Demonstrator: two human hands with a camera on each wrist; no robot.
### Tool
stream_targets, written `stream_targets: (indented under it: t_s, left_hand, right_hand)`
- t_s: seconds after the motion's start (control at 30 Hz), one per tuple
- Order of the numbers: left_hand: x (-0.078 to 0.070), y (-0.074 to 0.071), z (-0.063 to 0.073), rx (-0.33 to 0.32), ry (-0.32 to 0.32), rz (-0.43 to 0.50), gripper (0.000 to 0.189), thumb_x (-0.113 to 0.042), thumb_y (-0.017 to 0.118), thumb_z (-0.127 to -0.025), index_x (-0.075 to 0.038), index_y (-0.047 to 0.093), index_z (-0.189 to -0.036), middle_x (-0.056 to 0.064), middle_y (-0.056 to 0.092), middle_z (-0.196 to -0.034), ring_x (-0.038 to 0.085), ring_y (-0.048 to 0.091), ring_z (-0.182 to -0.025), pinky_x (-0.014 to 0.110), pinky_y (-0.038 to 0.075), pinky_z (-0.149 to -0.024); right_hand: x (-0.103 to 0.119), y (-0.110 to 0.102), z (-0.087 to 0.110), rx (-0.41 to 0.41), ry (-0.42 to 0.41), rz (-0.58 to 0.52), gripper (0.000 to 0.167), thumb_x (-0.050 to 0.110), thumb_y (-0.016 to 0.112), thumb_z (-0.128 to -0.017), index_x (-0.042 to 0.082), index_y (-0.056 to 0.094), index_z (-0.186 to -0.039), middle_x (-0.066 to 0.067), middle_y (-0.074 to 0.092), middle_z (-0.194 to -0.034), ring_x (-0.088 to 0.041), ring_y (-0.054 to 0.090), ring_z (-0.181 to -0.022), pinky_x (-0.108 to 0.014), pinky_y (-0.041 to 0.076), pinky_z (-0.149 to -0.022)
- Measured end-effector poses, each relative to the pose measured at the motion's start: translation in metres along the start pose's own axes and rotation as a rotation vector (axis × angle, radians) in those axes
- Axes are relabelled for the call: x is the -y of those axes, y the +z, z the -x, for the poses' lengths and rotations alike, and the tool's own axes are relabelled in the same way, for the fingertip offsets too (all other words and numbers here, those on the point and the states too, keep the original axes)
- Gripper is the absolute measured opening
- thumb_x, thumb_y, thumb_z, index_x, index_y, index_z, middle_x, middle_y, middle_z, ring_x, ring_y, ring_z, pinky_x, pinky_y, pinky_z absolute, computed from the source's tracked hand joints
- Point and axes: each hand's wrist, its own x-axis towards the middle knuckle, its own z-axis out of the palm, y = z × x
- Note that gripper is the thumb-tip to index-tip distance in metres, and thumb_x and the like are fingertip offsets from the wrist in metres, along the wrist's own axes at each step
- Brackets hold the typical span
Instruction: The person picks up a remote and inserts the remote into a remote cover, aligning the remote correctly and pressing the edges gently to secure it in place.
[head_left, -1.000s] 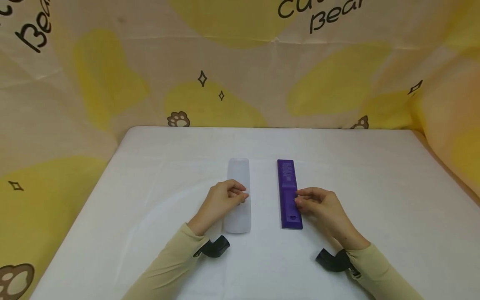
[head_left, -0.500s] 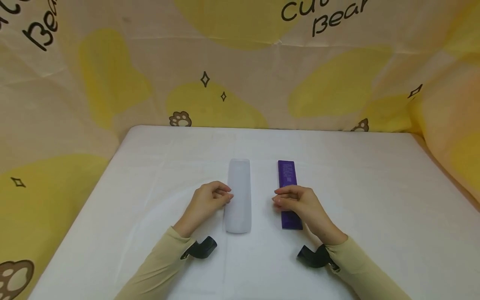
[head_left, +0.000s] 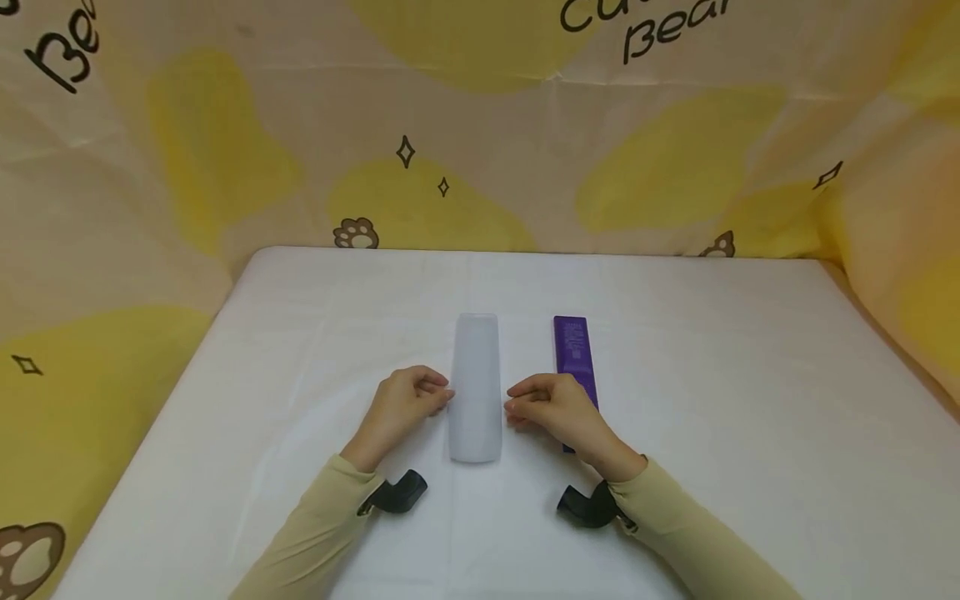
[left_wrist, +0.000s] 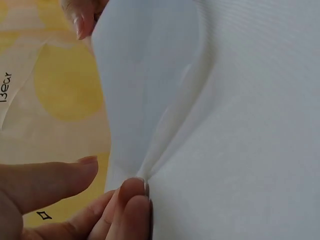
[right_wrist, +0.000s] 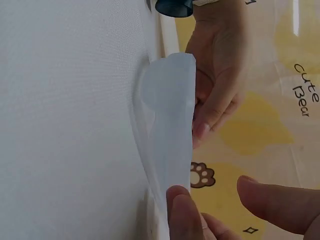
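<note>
A long, translucent white remote cover (head_left: 476,387) lies on the table in the middle of the head view. My left hand (head_left: 401,412) is at its left long edge, fingertips touching or nearly touching it. In the left wrist view the thumb (left_wrist: 55,180) stands apart from the fingers, which meet the cover's edge. My right hand (head_left: 562,417) is close to the cover's right edge; its thumb (right_wrist: 275,202) is likewise apart from the fingers in the right wrist view. A purple remote control (head_left: 574,346) lies back side up, its lower part hidden by the right hand.
A white cloth (head_left: 735,400) covers the table. Behind it hangs a yellow patterned curtain (head_left: 510,167), with another curtain part at the right side. Black wrist mounts (head_left: 401,492) stick out from both sleeves.
My right hand has moved left from the purple remote control to the cover's right side. The left hand has drawn back leftward from over the cover to its left edge.
</note>
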Motion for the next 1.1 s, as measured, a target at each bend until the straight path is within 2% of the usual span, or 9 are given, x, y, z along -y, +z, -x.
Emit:
stream_targets:
  t_s: [0.17,0.37,0.5,0.73,0.97,1.1]
  left_hand:
    - [0.0016,0.0017,0.0006,0.052,-0.042,0.065,0.015,-0.008,0.068,-0.084,0.003,0.067,-0.094,0.006,0.069,-0.079,0.015,0.066,-0.066,0.028,0.055,-0.063]
    - [0.0026,0.0033,0.0001,0.088,-0.045,0.112,0.017,-0.008,0.07,-0.084,0.004,0.066,-0.094,0.008,0.068,-0.074,0.015,0.065,-0.065,0.028,0.056,-0.063]
    - [0.0025,0.0045,0.0002,0.109,-0.057,0.129,0.019,-0.01,0.07,-0.083,0.004,0.066,-0.096,0.008,0.068,-0.073,0.015,0.065,-0.064,0.028,0.056,-0.063]
    - [0.0022,0.0039,0.0008,0.159,-0.081,0.225,0.025,-0.011,0.071,-0.083,0.007,0.064,-0.098,0.008,0.067,-0.074,0.013,0.063,-0.063,0.027,0.056,-0.065]
    - [0.0005,0.0043,0.0022,0.181,-0.076,0.229,0.03,-0.01,0.072,-0.083,0.009,0.061,-0.102,0.01,0.068,-0.077,0.014,0.064,-0.064,0.028,0.056,-0.066]
    - [0.0005,0.0068,0.0021,0.198,-0.064,0.212,0.032,-0.011,0.072,-0.083,0.01,0.061,-0.104,0.011,0.069,-0.079,0.013,0.064,-0.064,0.028,0.056,-0.067]
  right_hand:
    - [0.0022,0.0067,-0.0017,0.02,0.026,0.023,0.029,0.005,0.065,-0.085,-0.015,0.06,-0.106,-0.02,0.069,-0.088,-0.025,0.069,-0.076,-0.032,0.057,-0.071]
    - [0.0026,0.0072,-0.0008,0.062,0.045,0.009,0.031,0.001,0.06,-0.086,-0.018,0.057,-0.11,-0.021,0.069,-0.092,-0.023,0.068,-0.077,-0.033,0.057,-0.072]
    - [0.0026,0.007,-0.0001,0.083,0.037,-0.011,0.033,0.001,0.059,-0.087,-0.019,0.054,-0.112,-0.022,0.068,-0.091,-0.019,0.066,-0.075,-0.034,0.057,-0.073]
    - [0.0006,0.0081,-0.003,0.084,0.028,-0.083,0.027,0.0,0.06,-0.087,-0.018,0.054,-0.106,-0.02,0.067,-0.086,-0.017,0.064,-0.069,-0.034,0.057,-0.07]
    - [-0.0032,0.0083,-0.0039,0.068,0.027,-0.117,0.023,-0.001,0.06,-0.086,-0.017,0.055,-0.103,-0.014,0.066,-0.076,-0.016,0.063,-0.063,-0.033,0.057,-0.066]
    - [-0.0051,0.007,-0.0035,0.064,0.019,-0.133,0.023,-0.002,0.059,-0.086,-0.017,0.055,-0.102,-0.015,0.066,-0.077,-0.016,0.062,-0.061,-0.033,0.057,-0.065]
